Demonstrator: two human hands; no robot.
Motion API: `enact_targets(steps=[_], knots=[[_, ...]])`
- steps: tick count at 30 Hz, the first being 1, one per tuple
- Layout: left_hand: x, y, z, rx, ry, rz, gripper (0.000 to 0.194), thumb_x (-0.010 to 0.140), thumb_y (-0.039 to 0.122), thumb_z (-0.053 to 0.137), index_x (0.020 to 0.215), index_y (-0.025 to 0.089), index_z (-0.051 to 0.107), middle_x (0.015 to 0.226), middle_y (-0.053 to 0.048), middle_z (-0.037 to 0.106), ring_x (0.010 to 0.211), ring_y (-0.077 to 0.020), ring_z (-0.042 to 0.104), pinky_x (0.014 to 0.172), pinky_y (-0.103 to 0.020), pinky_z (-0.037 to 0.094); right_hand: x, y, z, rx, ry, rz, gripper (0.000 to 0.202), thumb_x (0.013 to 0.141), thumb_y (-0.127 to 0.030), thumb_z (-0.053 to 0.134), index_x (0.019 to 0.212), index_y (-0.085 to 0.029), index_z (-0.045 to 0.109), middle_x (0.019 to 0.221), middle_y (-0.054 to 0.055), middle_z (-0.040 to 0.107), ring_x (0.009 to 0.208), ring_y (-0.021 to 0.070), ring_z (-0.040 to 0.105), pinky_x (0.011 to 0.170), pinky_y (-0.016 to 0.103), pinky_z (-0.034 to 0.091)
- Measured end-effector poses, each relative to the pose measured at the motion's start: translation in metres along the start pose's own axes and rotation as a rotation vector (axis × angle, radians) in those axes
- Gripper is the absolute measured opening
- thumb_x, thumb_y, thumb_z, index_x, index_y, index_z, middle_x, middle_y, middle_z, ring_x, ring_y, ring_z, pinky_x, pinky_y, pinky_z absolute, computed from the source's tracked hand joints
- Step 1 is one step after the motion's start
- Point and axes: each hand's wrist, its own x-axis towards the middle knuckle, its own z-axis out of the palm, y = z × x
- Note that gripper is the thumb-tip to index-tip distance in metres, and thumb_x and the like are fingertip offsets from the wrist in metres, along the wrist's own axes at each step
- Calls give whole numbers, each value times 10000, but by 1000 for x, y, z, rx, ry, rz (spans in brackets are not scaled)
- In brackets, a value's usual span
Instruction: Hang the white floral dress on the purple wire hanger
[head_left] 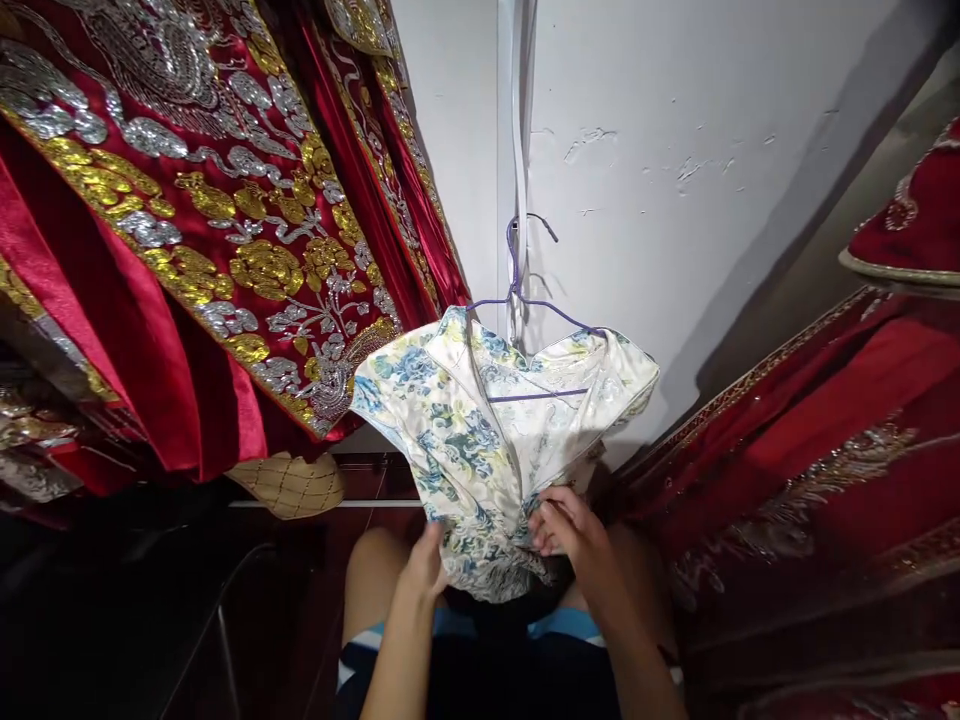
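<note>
A white floral top [465, 440] with blue and yellow-green flowers hangs on a purple hanger [555, 308]. Its neckline is open in a V, and the fabric is gathered low down. My left hand [426, 562] holds its lower left side, thumb in front and fingers mostly hidden behind the cloth. At the base of the V, my right hand [566, 525] pinches the fabric near the front edge with bent fingers. The hanger's hook is up against a pale vertical strip [517, 120] on the wall.
Red garments with gold and silver sequins [262, 220] hang at the left, and more red embroidered cloth [810, 470] hangs at the right. A scuffed white wall [660, 130] stands behind. My bare knees are below the top, near a tan quilted item [292, 485].
</note>
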Motion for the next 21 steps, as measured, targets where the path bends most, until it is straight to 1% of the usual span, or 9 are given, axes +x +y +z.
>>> enact_targets(steps=[1,3,5,8,11,14,16,18,21], knots=[[-3,4,1,113,89,-9,716,611,505,882,1223,186,691,1257,-142,692,1296,-410,536,1138,-535,374,3,1,5,-40,-32,-15,403,809,-591,691,828,-200,594,683,11,635,552,150,553,515,270,432],[-7,9,6,345,273,21,668,667,435,865,1251,175,675,1237,-136,703,1262,-370,576,1141,-509,383,6,2,13,-115,-87,-53,400,873,-589,614,767,-211,536,622,-17,559,536,140,504,511,265,397],[-7,10,13,466,358,92,659,720,462,818,1283,163,648,1250,-137,696,1259,-339,583,1144,-489,384,6,1,17,-215,-94,-108,370,918,-565,563,798,-216,532,616,-28,526,565,148,502,547,271,395],[-5,7,22,606,355,135,627,759,500,769,1270,157,647,1212,-137,710,1256,-321,586,1145,-478,381,4,-4,15,-433,-47,-193,305,949,-492,540,808,-222,518,639,-15,564,621,171,548,623,289,399],[-7,5,28,735,331,115,531,796,481,739,1220,168,666,1146,-132,730,1238,-316,598,1125,-468,398,-1,-7,9,-576,29,-230,304,955,-414,523,718,-228,485,626,5,581,636,188,561,647,303,384],[-5,6,28,784,339,118,440,794,456,743,1131,179,689,1094,-123,739,1194,-309,622,1082,-439,437,-4,-6,8,-538,115,-188,314,933,-394,534,672,-232,473,587,-8,522,591,178,516,601,297,363],[-1,7,23,786,412,165,399,773,450,753,1045,164,696,1043,-121,739,1118,-306,651,1021,-422,478,-5,-5,9,-455,136,-145,314,908,-405,562,663,-234,468,555,-28,472,551,163,471,566,290,346],[4,7,15,788,567,316,392,766,443,749,1021,154,678,998,-114,722,1012,-283,670,923,-393,522,-6,-5,11,-367,123,-121,324,888,-416,586,650,-233,464,530,-37,458,527,152,439,549,286,338],[8,4,8,865,836,749,425,798,357,735,1163,188,595,1125,-104,640,1061,-238,619,923,-349,500,-7,-5,15,-278,112,-111,345,873,-424,608,627,-230,463,509,-35,484,513,142,431,542,284,339]])
